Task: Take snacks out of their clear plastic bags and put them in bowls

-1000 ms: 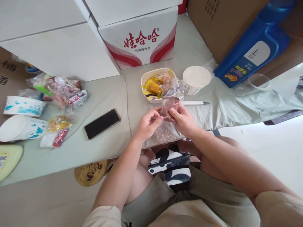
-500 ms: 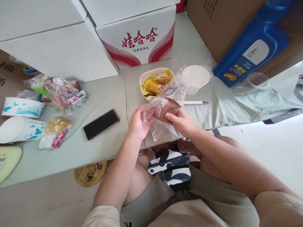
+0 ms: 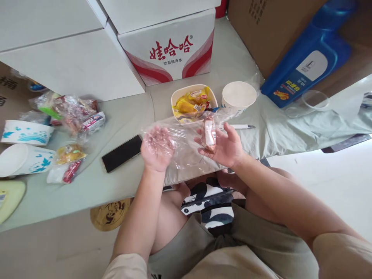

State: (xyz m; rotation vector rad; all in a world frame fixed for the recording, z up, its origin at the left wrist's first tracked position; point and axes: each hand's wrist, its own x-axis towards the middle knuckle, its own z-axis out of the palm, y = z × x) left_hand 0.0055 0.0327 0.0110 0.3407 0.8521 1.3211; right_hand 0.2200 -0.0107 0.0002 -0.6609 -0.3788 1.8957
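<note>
My left hand [image 3: 157, 149] is raised over the table edge, right of the black phone [image 3: 122, 153], with crumpled clear plastic film over its palm and fingers. From it the clear plastic bag [image 3: 186, 141] stretches across toward my right hand [image 3: 228, 145]. That hand is turned palm up with its thumb apart, and a small brown-and-white snack packet [image 3: 209, 133] with a barcode rests upright against its fingers. Behind the hands stands a cream bowl [image 3: 173, 101] holding yellow-wrapped snacks [image 3: 186, 104]. Partly behind my right hand lies a slim white pen-like thing [image 3: 240, 126].
A white paper cup [image 3: 239, 95] stands right of the bowl. Farther right are a blue bottle [image 3: 309, 62] and a clear plastic cup [image 3: 315, 101]. On the left lie wrapped snacks [image 3: 72, 110] and paper cups [image 3: 37, 158]. A red-and-white carton [image 3: 171, 50] stands behind.
My hands have moved apart, the left one going left with the clear film. The brown packet, held between both hands before, now rests on my right hand, which has turned palm up.
</note>
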